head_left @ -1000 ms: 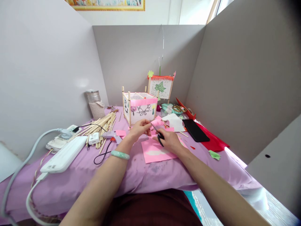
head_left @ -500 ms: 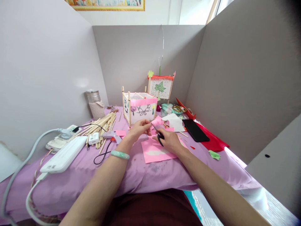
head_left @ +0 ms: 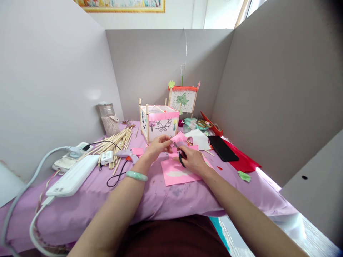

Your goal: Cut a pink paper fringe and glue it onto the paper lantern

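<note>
Scissors (head_left: 183,160) in the person's right hand (head_left: 194,160) have shifted very slightly since half a second ago, their black handles now a little lower; the forearms hold the same position. Right hand: closed, gripping the handles, with the blades directed away from the body toward the left fingertips. Left hand (head_left: 159,147): thumb and fingers pinched on a fringed pink paper strip (head_left: 179,137), whose cut edge extends beyond the fingertips; exact blade contact with the paper cannot be told from here. The strip is positioned above the counter (head_left: 158,200), in front of a stick-framed box (head_left: 164,125) with drawn paper panels and a pink upper border. A pink sheet (head_left: 174,175) lies flat below the hands, partly covered by the right one. A green bangle (head_left: 137,176) encircles the left forearm near the wrist. Left of the hands: a lilac glue gun (head_left: 124,153), a pile of wooden sticks (head_left: 125,136) and a white power bank (head_left: 73,176). Right of the hands: white paper (head_left: 199,138), then a black phone (head_left: 223,149) beside red material (head_left: 244,160), with a crumpled green scrap (head_left: 244,176) nearer the counter's front edge.
</note>
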